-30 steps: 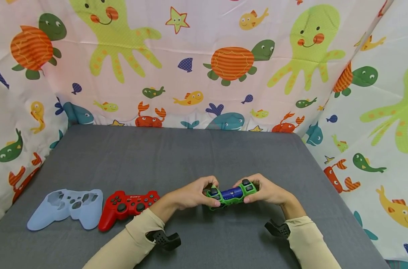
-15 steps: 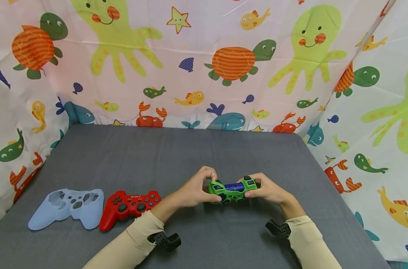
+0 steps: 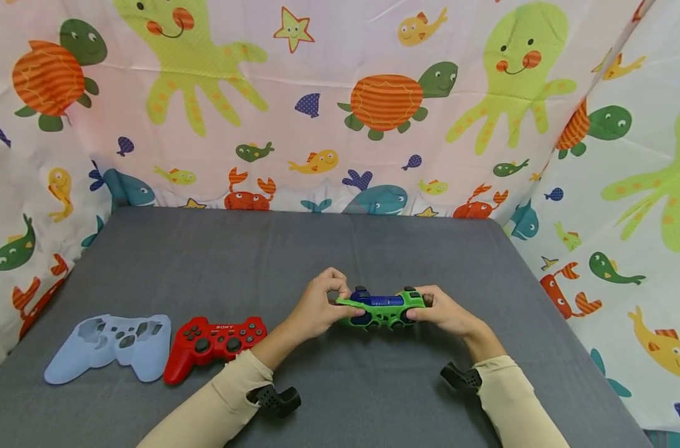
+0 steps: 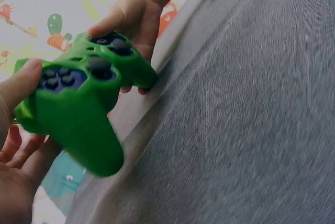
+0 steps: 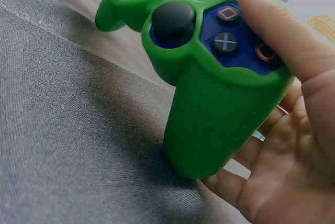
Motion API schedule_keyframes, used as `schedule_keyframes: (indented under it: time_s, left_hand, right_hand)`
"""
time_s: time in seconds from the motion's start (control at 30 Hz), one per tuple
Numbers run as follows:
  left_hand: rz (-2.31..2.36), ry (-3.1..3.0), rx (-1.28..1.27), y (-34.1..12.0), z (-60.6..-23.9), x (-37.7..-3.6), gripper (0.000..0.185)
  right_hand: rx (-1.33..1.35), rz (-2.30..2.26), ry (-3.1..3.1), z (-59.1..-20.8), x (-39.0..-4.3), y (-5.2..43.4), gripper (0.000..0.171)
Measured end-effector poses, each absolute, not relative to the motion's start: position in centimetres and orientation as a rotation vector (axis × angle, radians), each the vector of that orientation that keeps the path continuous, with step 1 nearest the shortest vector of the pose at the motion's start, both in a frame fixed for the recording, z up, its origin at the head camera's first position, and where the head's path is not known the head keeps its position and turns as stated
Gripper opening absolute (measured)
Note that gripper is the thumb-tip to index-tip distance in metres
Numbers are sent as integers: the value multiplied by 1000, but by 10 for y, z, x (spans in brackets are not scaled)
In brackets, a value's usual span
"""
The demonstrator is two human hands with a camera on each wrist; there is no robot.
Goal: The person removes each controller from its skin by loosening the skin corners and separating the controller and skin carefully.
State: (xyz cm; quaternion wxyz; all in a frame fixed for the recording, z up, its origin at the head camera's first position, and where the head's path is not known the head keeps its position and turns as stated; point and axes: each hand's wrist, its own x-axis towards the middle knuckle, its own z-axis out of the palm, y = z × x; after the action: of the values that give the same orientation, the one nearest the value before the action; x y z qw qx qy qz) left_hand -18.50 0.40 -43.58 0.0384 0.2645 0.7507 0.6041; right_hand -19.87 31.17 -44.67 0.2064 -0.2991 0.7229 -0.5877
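Centre frame, above the grey cloth table (image 3: 205, 261), left hand (image 3: 317, 305) and right hand (image 3: 443, 311) clamp the blue gamepad in its green silicone sleeve (image 3: 381, 308), steadying both ends; a red gamepad (image 3: 213, 342) lies lower left.

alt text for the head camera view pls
Two hands, the left hand and right hand, hold a blue controller in a green silicone cover above a grey table. A red controller and a pale blue cover lie at left.
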Motion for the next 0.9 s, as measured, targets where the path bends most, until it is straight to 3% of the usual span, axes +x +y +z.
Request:
schedule_keyframes:
  time_s: [0.33,0.5,0.67,0.9]
  left_hand:
    - [1871,2138,751,-4,-438,-190,21]
    - [1835,2128,746,-3,-438,-188,36]
    - [1686,2186,773,0,-441,-185,48]
    - [1630,2249,814,3,-439,-181,43]
  right_hand:
    - [-685,-1651,2088,-441,-198,302,13]
    - [-625,-1646,2083,-440,-197,299,14]
    - [-642,-1653,2041,-440,-196,298,26]
    - [-671,-1709,1961,-439,-192,297,39]
